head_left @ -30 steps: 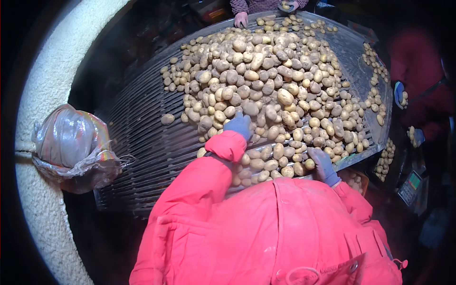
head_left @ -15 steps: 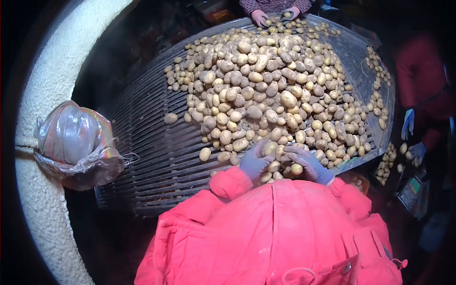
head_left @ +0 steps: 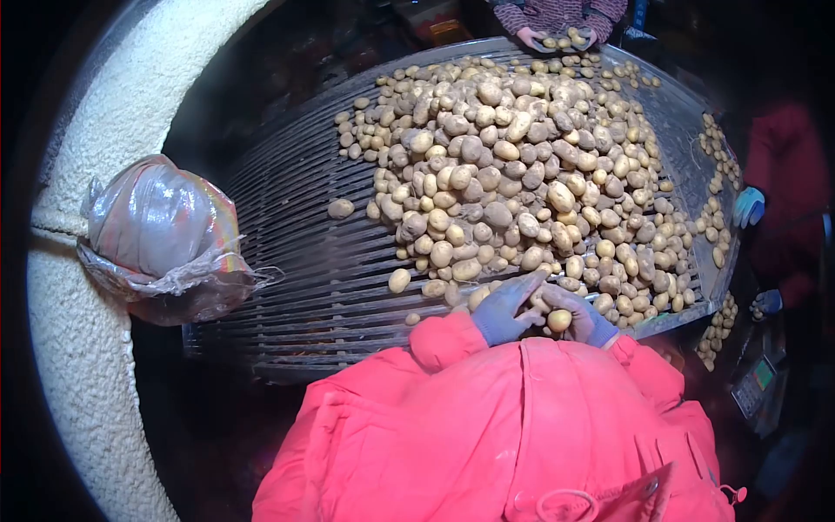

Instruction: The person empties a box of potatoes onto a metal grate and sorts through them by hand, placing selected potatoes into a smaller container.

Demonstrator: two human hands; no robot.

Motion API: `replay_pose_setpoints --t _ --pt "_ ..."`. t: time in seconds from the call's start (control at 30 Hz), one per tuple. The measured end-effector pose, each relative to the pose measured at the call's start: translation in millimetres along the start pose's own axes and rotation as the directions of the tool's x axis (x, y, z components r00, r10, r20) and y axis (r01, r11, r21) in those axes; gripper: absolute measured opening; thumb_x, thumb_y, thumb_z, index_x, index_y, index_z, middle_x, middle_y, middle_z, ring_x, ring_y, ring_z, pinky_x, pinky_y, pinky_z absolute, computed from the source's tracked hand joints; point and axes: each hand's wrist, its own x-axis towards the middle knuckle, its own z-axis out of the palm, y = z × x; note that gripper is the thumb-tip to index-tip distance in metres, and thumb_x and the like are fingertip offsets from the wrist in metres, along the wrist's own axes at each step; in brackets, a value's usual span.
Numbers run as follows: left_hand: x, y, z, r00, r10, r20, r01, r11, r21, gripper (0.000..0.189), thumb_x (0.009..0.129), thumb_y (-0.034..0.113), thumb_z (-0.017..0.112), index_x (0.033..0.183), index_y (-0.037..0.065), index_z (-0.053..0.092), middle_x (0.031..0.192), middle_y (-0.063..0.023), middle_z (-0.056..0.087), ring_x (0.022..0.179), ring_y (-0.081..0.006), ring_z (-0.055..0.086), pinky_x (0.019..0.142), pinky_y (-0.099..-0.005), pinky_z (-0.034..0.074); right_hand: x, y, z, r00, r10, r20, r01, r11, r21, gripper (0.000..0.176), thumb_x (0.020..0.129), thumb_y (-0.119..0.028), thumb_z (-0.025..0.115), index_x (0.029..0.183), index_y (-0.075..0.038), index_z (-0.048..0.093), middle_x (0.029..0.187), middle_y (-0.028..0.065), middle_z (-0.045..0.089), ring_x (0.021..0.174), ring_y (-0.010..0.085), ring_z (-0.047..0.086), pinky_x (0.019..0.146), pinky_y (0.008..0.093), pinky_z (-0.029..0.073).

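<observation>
At the near edge of a slatted metal table (head_left: 287,252), my left hand (head_left: 506,310) and my right hand (head_left: 588,322), both in bluish gloves, are close together. Their fingers curve around a few potatoes, among them a pale yellow potato (head_left: 559,320) that shows between them. My left fingers reach over the top of this small bunch, while my right hand cups it from the side. Just beyond the fingertips begins a large potato heap (head_left: 496,165), its potatoes yellow to soil-brown.
Across the table, another person's gloved hands (head_left: 557,40) hold potatoes. A person in red (head_left: 787,165) stands at right, near a device with a green display (head_left: 755,387). A plastic-wrapped bundle (head_left: 161,235) hangs by a pale, rough curved pipe (head_left: 78,348) at left.
The view has shifted, so the table sits further right. My hands have drawn together around the potatoes at the near edge. The person opposite has lifted potatoes in both hands.
</observation>
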Motion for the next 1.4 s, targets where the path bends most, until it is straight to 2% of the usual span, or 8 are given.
replay_pose_setpoints --t 0.13,0.2,0.33,0.53,0.63,0.87,1.0,1.4 --pt "11 -38 -32 0.815 -0.205 -0.542 0.122 0.975 -0.186 0.052 0.088 0.029 0.07 0.131 0.003 0.056 0.131 -0.0205 0.057 0.122 -0.0368 0.054 0.106 -0.043 0.041 -5 0 -23 0.995 -0.079 -0.056 0.083 0.994 0.065 0.036 0.097 -0.028 0.062 0.129 -0.01 0.056 0.107 0.0039 0.065 0.08 0.015 0.065 0.064 0.0255 0.054" --pt "19 -75 -80 0.669 0.09 -0.738 0.355 0.833 0.424 0.061 0.085 0.031 0.075 0.135 0.002 0.053 0.129 -0.02 0.057 0.122 -0.0357 0.053 0.106 -0.0433 0.041 -3 12 -52 0.942 -0.245 -0.23 0.199 0.958 -0.206 0.035 0.098 -0.028 0.06 0.127 -0.009 0.058 0.102 0.0067 0.066 0.076 0.0166 0.063 0.063 0.0257 0.054" --pt "30 -101 -123 0.723 -0.138 -0.677 0.528 0.743 0.412 0.064 0.081 0.041 0.077 0.129 0.003 0.057 0.125 -0.0214 0.058 0.117 -0.0375 0.054 0.104 -0.045 0.042 -19 6 -52 0.997 0.041 -0.064 -0.018 0.946 0.324 0.029 0.098 -0.029 0.061 0.119 -0.009 0.061 0.098 0.0079 0.066 0.072 0.0163 0.061 0.056 0.0247 0.051" --pt "31 -79 -101 0.812 -0.476 -0.339 0.568 0.777 0.27 0.06 0.078 0.045 0.076 0.123 0.007 0.063 0.125 -0.0185 0.06 0.113 -0.0356 0.059 0.096 -0.0409 0.049 -23 3 -37 0.985 -0.013 -0.173 0.051 0.975 0.217 0.028 0.097 -0.028 0.062 0.117 -0.009 0.062 0.094 0.0072 0.066 0.068 0.0149 0.059 0.054 0.024 0.049" --pt "7 -68 -69 0.925 -0.298 -0.236 0.312 0.95 0.023 0.06 0.078 0.04 0.075 0.127 0.009 0.062 0.129 -0.019 0.059 0.114 -0.0354 0.058 0.098 -0.0413 0.048 -21 4 -43 0.994 0.007 -0.106 0.02 0.966 0.257 0.028 0.097 -0.029 0.061 0.117 -0.01 0.062 0.094 0.007 0.066 0.067 0.0145 0.059 0.054 0.0241 0.049" --pt "-37 -65 -41 0.998 -0.028 -0.053 0.047 0.919 0.392 0.063 0.078 0.039 0.075 0.136 0.02 0.059 0.142 -0.0139 0.049 0.125 -0.0353 0.052 0.103 -0.0434 0.045 -19 10 -52 0.991 -0.02 -0.13 0.051 0.969 0.243 0.028 0.098 -0.03 0.06 0.117 -0.01 0.062 0.095 0.0066 0.066 0.068 0.0145 0.06 0.053 0.024 0.049" --pt "-63 -85 -75 0.986 -0.161 0.038 0.144 0.948 0.284 0.048 0.084 0.027 0.071 0.13 0.015 0.062 0.133 -0.0146 0.058 0.118 -0.0341 0.058 0.101 -0.0416 0.047 -18 12 -60 0.986 -0.035 -0.164 0.072 0.971 0.226 0.027 0.098 -0.03 0.06 0.115 -0.009 0.062 0.097 0.0075 0.067 0.075 0.0164 0.064 0.054 0.0251 0.051" --pt "69 -119 -134 0.831 -0.07 -0.552 0.303 0.889 0.343 0.074 0.08 0.032 0.078 0.14 0.001 0.047 0.138 -0.0226 0.051 0.131 -0.0368 0.047 0.111 -0.0422 0.038 -22 8 -50 0.988 0.012 -0.157 0.038 0.95 0.31 0.027 0.101 -0.031 0.055 0.119 -0.011 0.06 0.095 0.0069 0.066 0.076 0.0158 0.062 0.053 0.0259 0.052"
